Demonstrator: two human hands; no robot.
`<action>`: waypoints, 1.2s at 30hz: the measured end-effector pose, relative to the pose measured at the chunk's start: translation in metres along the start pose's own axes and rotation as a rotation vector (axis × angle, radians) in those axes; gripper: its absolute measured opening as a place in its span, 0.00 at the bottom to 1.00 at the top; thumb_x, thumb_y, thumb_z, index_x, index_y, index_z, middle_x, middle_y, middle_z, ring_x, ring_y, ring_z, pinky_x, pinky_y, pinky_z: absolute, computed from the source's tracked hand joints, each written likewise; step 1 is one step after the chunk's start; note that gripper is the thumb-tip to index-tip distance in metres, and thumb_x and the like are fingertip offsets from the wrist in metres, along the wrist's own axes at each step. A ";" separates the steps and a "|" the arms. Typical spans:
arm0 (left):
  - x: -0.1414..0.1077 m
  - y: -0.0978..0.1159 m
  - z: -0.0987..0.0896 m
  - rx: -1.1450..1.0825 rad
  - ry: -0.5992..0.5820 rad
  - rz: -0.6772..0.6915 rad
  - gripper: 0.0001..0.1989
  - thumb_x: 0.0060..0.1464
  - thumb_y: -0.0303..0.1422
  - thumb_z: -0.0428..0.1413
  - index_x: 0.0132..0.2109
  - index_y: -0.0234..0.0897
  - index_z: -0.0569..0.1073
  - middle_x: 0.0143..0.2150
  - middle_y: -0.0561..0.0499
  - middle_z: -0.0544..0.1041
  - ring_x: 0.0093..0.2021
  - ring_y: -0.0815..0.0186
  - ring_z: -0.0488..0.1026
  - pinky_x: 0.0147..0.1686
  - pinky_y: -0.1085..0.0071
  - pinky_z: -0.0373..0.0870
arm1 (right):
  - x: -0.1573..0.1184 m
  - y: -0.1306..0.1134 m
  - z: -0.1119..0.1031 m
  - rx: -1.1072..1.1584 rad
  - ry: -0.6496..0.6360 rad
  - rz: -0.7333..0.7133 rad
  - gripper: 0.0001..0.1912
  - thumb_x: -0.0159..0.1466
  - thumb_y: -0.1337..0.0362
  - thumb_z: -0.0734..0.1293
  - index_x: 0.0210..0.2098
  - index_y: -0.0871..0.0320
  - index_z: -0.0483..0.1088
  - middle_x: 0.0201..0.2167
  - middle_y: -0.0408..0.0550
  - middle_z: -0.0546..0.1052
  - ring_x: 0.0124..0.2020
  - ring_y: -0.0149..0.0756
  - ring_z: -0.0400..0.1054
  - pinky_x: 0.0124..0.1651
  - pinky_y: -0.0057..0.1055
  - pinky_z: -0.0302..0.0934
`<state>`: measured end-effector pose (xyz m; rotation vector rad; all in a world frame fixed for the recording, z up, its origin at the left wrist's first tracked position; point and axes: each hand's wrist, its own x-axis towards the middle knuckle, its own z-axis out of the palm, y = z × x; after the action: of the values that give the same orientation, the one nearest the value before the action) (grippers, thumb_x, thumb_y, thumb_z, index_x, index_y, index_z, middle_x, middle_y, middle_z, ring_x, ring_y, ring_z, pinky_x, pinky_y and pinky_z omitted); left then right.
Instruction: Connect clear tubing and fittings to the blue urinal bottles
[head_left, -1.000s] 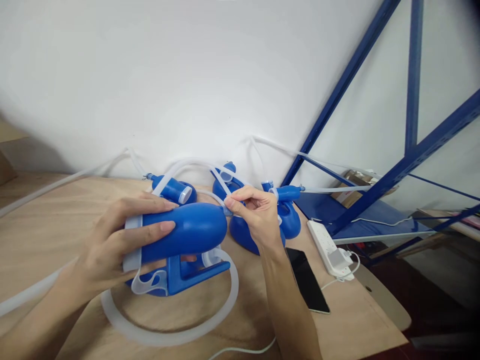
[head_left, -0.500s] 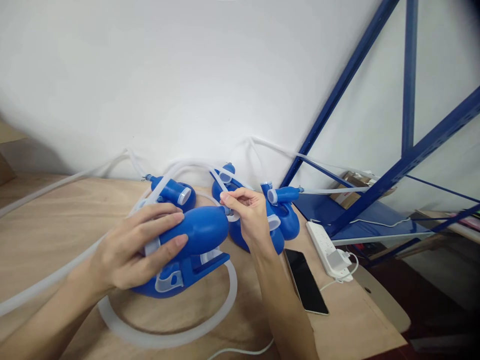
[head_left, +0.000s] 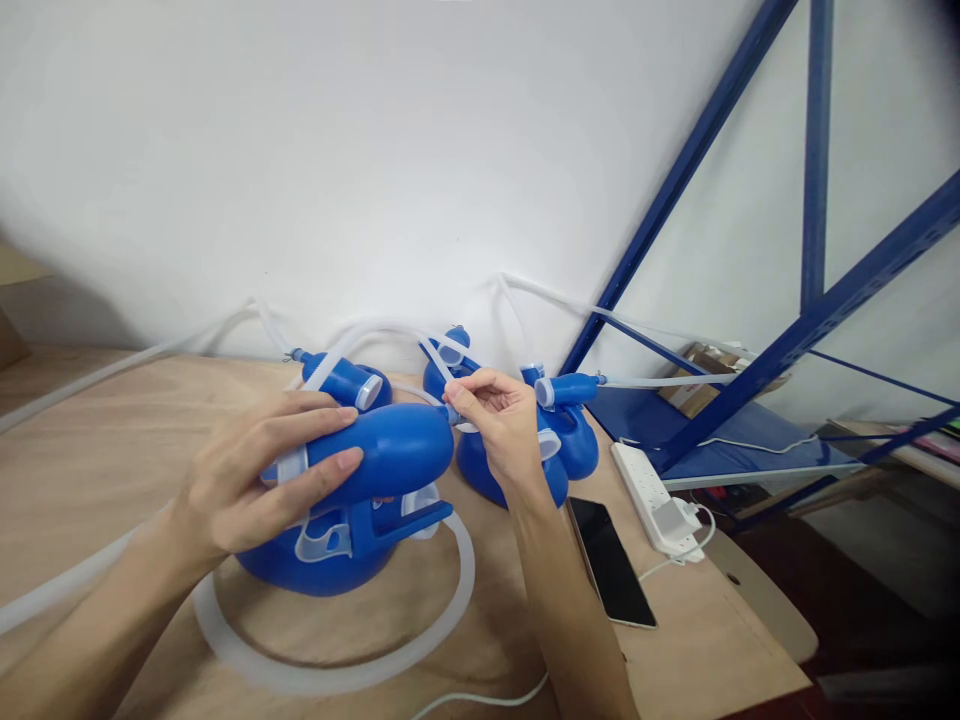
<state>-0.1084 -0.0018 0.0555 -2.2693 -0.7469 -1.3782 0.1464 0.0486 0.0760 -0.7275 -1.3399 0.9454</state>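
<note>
My left hand (head_left: 262, 475) wraps around the neck of a blue plastic urinal bottle (head_left: 397, 450), its fingers over the white collar. The bottle's rounded body and slotted handle rest low over the table, with a clear plastic flap on the side. At the far tip of the neck, my right hand (head_left: 499, 410) pinches the white hose (head_left: 412, 335) where it meets the small blue nozzle. Its fingers partly hide that joint, and whether a clip is there I cannot tell. The hose loops across and curls on the table beneath the bottle.
More blue bottles with hoses stand behind, one at the left (head_left: 341, 380) and several at the right (head_left: 570, 440). A black phone (head_left: 611, 560) and a white power strip (head_left: 652, 500) lie to the right. A blue metal rack (head_left: 697, 150) stands beyond the wooden table (head_left: 135, 400).
The bottle in my left hand has moved slightly left and turned a little, its side flap lower and more to the left. My right hand stays at the nozzle, pinching the hose.
</note>
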 end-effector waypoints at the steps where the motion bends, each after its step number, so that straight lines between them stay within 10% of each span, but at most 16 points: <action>1: -0.001 -0.002 0.000 0.009 0.020 0.024 0.41 0.61 0.21 0.58 0.71 0.70 0.63 0.56 0.49 0.80 0.58 0.50 0.78 0.55 0.46 0.82 | -0.001 0.000 0.000 -0.021 0.002 -0.026 0.14 0.57 0.52 0.80 0.30 0.54 0.80 0.29 0.45 0.82 0.33 0.36 0.77 0.40 0.35 0.74; 18: 0.011 -0.025 -0.016 -0.139 0.014 0.018 0.15 0.70 0.44 0.54 0.60 0.52 0.74 0.55 0.45 0.78 0.52 0.56 0.78 0.49 0.56 0.80 | -0.014 -0.009 0.001 -0.218 -0.012 -0.389 0.04 0.66 0.58 0.76 0.36 0.48 0.84 0.34 0.46 0.84 0.38 0.42 0.79 0.45 0.42 0.75; 26: 0.015 -0.022 -0.008 -0.031 -0.109 -0.046 0.19 0.66 0.36 0.59 0.61 0.43 0.70 0.57 0.44 0.77 0.56 0.55 0.77 0.54 0.60 0.76 | 0.003 0.006 -0.013 -0.230 -0.353 -0.067 0.27 0.66 0.49 0.75 0.61 0.48 0.75 0.45 0.47 0.83 0.51 0.40 0.77 0.53 0.36 0.72; 31: 0.020 -0.022 0.004 0.002 -0.143 -0.216 0.24 0.62 0.38 0.56 0.63 0.44 0.67 0.57 0.46 0.76 0.56 0.56 0.76 0.54 0.61 0.76 | 0.019 0.030 -0.021 -0.110 -0.459 0.078 0.26 0.67 0.46 0.72 0.58 0.55 0.78 0.32 0.45 0.81 0.33 0.34 0.75 0.33 0.29 0.68; 36: 0.023 -0.029 0.005 -0.003 -0.149 -0.327 0.23 0.56 0.41 0.60 0.57 0.42 0.69 0.52 0.49 0.78 0.48 0.59 0.78 0.46 0.65 0.76 | 0.022 0.033 -0.027 -0.029 -0.446 0.082 0.22 0.61 0.52 0.78 0.51 0.54 0.81 0.51 0.51 0.83 0.40 0.37 0.77 0.36 0.30 0.71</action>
<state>-0.1136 0.0292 0.0754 -2.3473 -1.2098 -1.3528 0.1677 0.0854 0.0537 -0.6174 -1.7237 1.2032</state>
